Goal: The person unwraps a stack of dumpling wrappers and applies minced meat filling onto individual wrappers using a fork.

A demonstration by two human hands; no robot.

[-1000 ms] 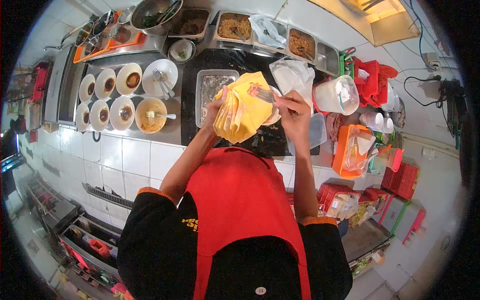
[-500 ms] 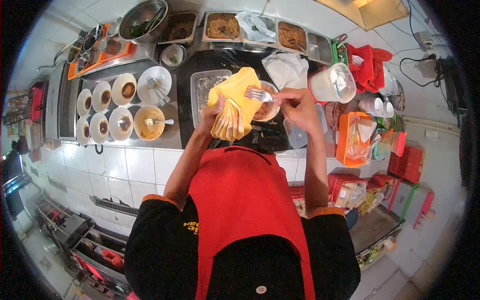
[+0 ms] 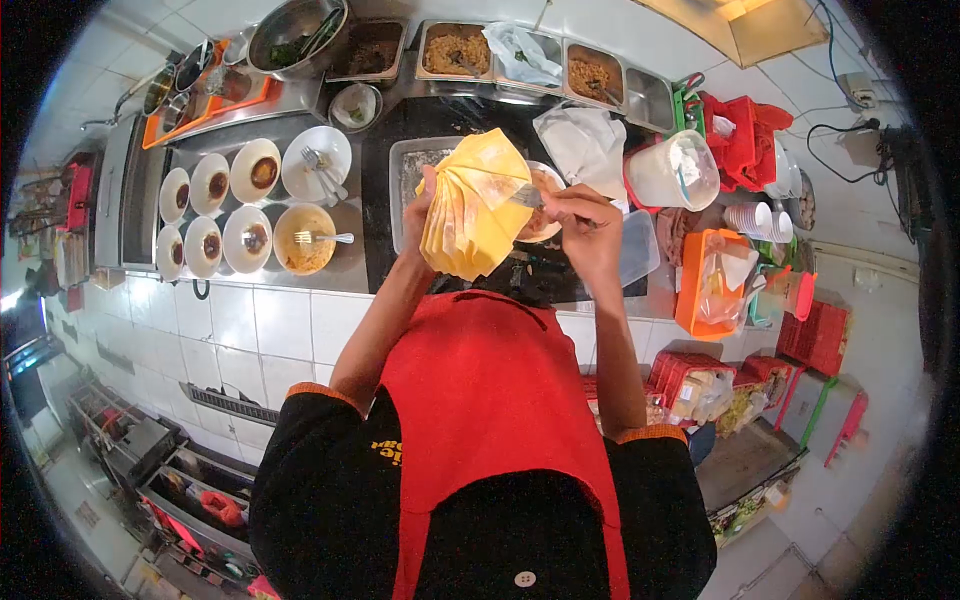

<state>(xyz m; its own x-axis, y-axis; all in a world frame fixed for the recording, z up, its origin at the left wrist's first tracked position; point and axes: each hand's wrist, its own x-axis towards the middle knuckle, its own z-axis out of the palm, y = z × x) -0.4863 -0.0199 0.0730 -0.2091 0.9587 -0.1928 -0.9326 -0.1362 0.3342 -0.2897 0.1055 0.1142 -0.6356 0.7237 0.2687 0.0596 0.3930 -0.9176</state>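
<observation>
My left hand (image 3: 421, 212) is closed round the edge of a thick stack of square yellow wonton wrappers (image 3: 476, 200), fanned out like pages. Pinched in my right hand (image 3: 588, 228) is a metal fork (image 3: 527, 196), its tines at the right edge of the top wrapper. That wrapper carries a faint pinkish smear. Behind the fork, a bowl of reddish filling (image 3: 546, 178) is partly hidden by the wrappers and my fingers. A grey tray (image 3: 408, 160) with white powder lies behind my left hand.
Several white bowls with dark sauce (image 3: 247, 240) stand at left, beside a bowl with a fork (image 3: 303, 262) and a plate of cutlery (image 3: 303, 150). Metal food pans (image 3: 455, 50) line the back. At right are a white tub (image 3: 675, 175) and an orange basket (image 3: 705, 310).
The wrapper stack has turned and fanned wider, showing more of its top face. The fork has shifted to the wrapper's right edge. The whole view has moved slightly.
</observation>
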